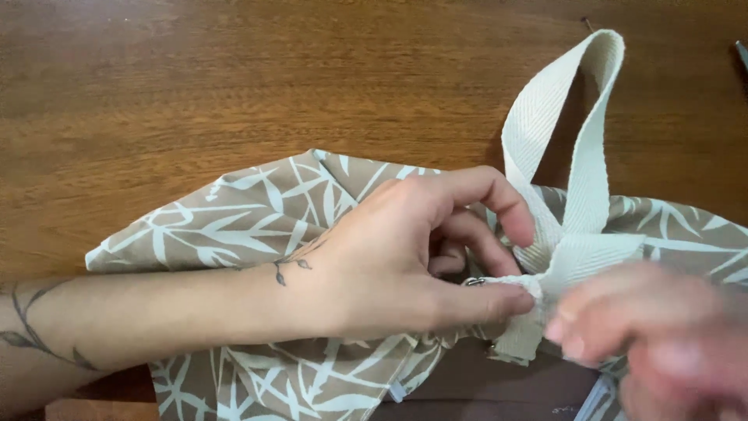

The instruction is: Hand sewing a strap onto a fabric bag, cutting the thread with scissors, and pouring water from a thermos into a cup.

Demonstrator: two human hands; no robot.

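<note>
- The cream strap is pinched where it meets the leaf-print bag by the left hand.
- Right hand, blurred beside the strap: grip cannot be told.
- The strap end is judged mid-fastening; a steady hold is called for next.
- The bag lies on the tabletop.

Left hand is pinching the cream strap against leaf-print fabric; blurred right hand is touching it near the tabletop's right edge.
</note>
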